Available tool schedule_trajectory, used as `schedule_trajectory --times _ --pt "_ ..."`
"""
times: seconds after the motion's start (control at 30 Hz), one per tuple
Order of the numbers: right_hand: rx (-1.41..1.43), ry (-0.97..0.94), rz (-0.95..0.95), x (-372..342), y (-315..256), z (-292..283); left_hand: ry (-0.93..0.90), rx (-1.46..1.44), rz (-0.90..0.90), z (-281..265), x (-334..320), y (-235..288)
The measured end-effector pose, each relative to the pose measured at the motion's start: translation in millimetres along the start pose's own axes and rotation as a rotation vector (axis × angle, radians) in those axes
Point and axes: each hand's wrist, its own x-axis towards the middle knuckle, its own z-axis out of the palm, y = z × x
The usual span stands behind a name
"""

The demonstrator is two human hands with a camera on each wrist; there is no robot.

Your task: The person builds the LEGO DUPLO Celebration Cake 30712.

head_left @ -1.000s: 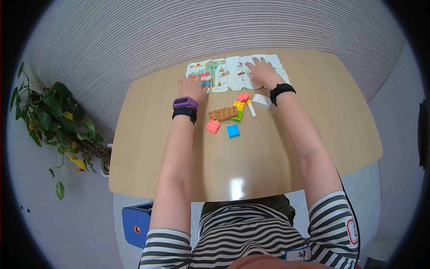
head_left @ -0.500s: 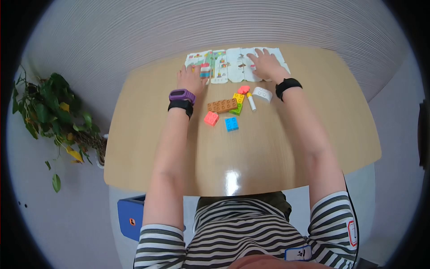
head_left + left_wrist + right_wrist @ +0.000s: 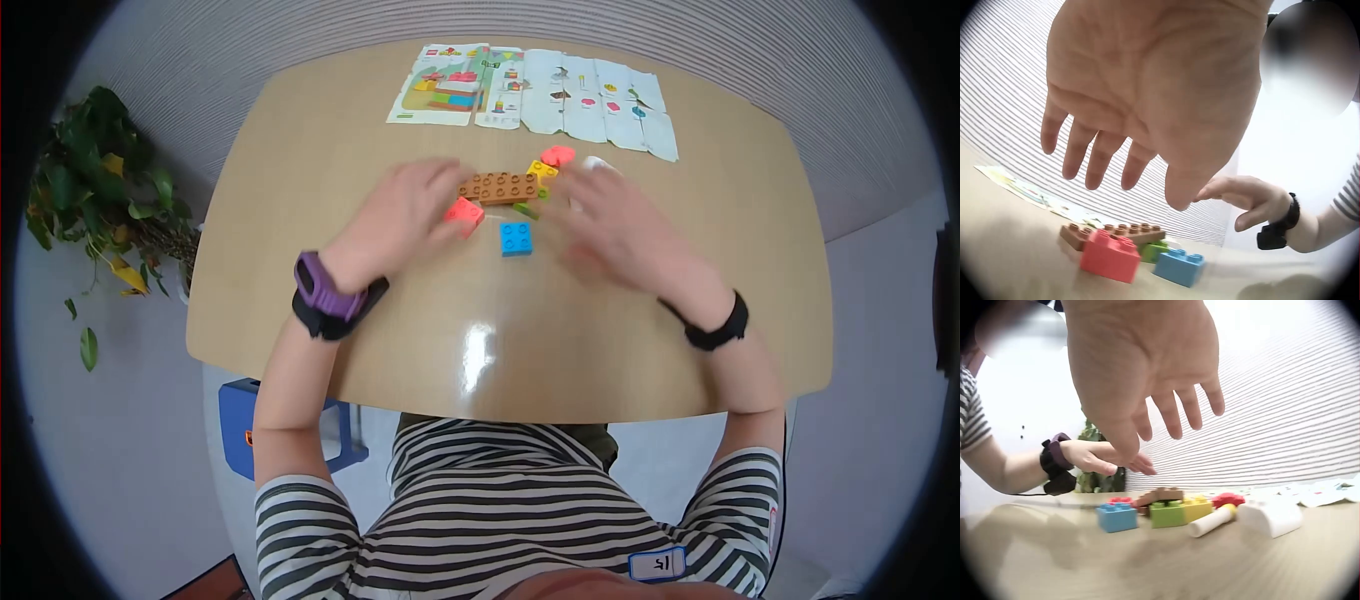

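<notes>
The left hand (image 3: 400, 222) hovers beside the coral-red brick (image 3: 464, 215), fingers extended and holding nothing; its palm (image 3: 1154, 81) fills the top of the left wrist view. Opposite, the right hand (image 3: 635, 235), blurred, is over the right side of the pile with fingers apart and empty, as the right wrist view of that hand (image 3: 1147, 362) confirms. Between the hands lie a long brown brick (image 3: 498, 187), a blue brick (image 3: 516, 239), a yellow brick (image 3: 543, 170) and a red piece (image 3: 558, 155). A green brick (image 3: 1167, 514), white stick (image 3: 1211, 522) and white curved block (image 3: 1270, 517) show in the right wrist view.
A creased picture sheet (image 3: 545, 92) is spread along the far side of the wooden table (image 3: 560, 350). A ridged wall stands behind it. At the left is a leafy plant (image 3: 110, 190), and a blue stool (image 3: 237, 425) stands below the table's edge.
Both hands have left the paper sheet and come back toward the body, now above and beside the bricks. The head view has shifted, showing the table and sheet higher in the picture.
</notes>
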Motion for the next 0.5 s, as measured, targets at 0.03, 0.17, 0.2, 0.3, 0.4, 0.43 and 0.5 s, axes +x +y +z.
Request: schedule_trajectory --times 0.03,0.17,0.2,0.3,0.4,0.43,0.5 --pt "0.055 -0.041 -0.017 -1.2 -9.1 -0.1 -0.014 0.015 0.028 3.1 -3.3 6.4" --pt "0.186 -0.143 -0.046 0.6 -22.5 7.4 -0.034 0.068 0.085 12.9 -3.7 24.6" --pt "0.161 -0.078 -0.051 4.4 -22.0 7.3 -0.042 0.069 0.079 11.8 0.4 27.0" --pt "0.118 0.057 -0.036 17.9 -16.5 7.9 0.048 0.081 0.075 18.8 16.6 25.8" --pt "0.134 0.092 0.039 32.6 3.0 20.9 0.030 0.068 0.028 28.7 34.7 21.5" --pt "0.129 0.112 0.047 35.5 8.8 28.2 -0.002 0.058 0.004 31.7 38.6 19.6" --pt "0.135 0.095 0.061 39.1 15.9 38.3 0.031 0.083 0.030 44.1 41.0 13.0"
